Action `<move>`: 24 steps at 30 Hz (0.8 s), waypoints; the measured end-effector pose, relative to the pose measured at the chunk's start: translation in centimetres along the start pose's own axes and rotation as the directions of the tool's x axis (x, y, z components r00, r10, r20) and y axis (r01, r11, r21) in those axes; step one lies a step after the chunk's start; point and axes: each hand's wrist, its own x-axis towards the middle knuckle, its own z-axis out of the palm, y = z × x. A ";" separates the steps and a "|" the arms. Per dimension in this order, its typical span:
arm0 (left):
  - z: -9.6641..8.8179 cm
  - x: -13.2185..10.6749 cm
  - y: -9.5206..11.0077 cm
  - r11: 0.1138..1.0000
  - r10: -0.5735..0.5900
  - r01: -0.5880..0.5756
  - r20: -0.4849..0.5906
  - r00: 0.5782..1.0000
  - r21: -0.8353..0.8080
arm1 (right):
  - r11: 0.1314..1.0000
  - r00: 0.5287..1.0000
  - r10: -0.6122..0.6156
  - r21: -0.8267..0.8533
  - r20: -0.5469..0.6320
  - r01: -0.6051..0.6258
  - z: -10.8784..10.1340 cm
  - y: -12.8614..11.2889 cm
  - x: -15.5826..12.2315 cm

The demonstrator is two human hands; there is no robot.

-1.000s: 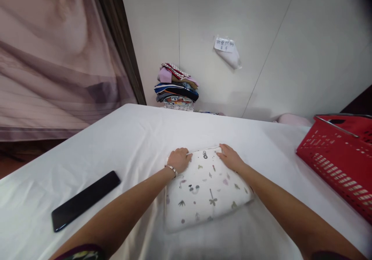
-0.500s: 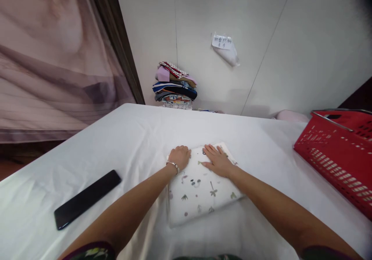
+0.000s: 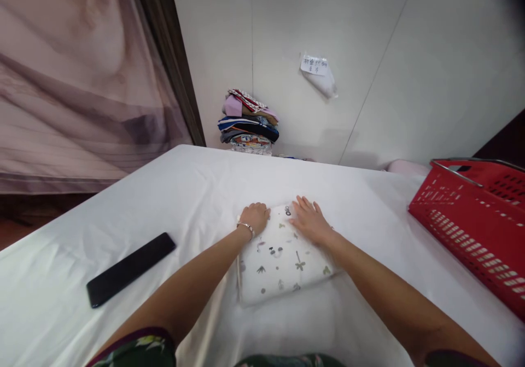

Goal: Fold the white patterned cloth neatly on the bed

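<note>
A folded white cloth printed with small leaves, dots and faces lies on the white-covered table, in front of me. My left hand, with a bracelet at the wrist, is at the cloth's far left corner, its fingers curled over the edge. On the far right part of the cloth rests my right hand, palm down with the fingers spread. The cloth's right edge is partly hidden under that hand and forearm.
To the left lies a black phone-like slab. A red plastic basket with a metal handle stands at the right. Behind the table are a stack of folded clothes and a wall with a labelled plastic bag. A pink curtain hangs at left.
My right hand has slid slightly toward the cloth's far edge, and the bit of cloth beyond it no longer shows. My left hand stays at its corner. The view has shifted a little.
</note>
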 end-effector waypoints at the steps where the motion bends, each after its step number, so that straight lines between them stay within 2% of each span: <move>1: 0.0 0.0 0.0 1.000 -0.005 0.005 0.005 1.000 -0.005 | 0.999 0.999 0.038 -0.013 0.000 -0.038 0.1 0.3 0.3; 4: -0.1 0.1 0.0 1.000 -0.018 0.019 0.016 1.000 -0.019 | 0.992 0.992 0.121 -0.037 0.026 -0.120 0.7 1.4 1.1; 10: -1.0 -0.3 0.2 0.998 -0.023 0.023 -0.010 1.000 -0.053 | 0.993 0.994 0.111 -0.042 0.009 -0.111 0.9 1.7 1.1; 12: -1.7 -1.3 0.2 0.998 -0.012 0.009 -0.051 0.999 -0.067 | 0.991 0.992 0.126 -0.040 0.007 -0.126 0.5 1.3 0.7; 15: -2.0 -3.9 0.0 0.996 0.042 -0.051 -0.122 0.992 -0.074 | 0.993 0.993 0.091 -0.064 -0.076 -0.096 0.2 0.4 -0.5; 17: -1.4 -5.8 -0.5 0.991 0.099 -0.110 -0.130 0.987 -0.080 | 0.996 0.995 0.035 -0.079 -0.096 -0.042 0.6 -0.1 -1.3; 19: -0.4 -7.2 -1.0 0.988 0.100 -0.108 -0.073 0.992 -0.115 | 0.997 0.999 0.021 -0.072 -0.043 -0.024 1.3 -0.3 -1.8; 21: 0.6 -7.9 -1.5 0.985 0.058 -0.060 -0.020 0.998 -0.161 | 0.997 0.999 0.048 -0.064 0.007 -0.047 2.0 -0.4 -1.9; 24: 1.4 -7.9 -1.7 0.977 0.028 -0.032 -0.024 0.999 -0.209 | 0.997 0.998 0.058 -0.053 0.000 -0.058 2.1 -0.3 -1.6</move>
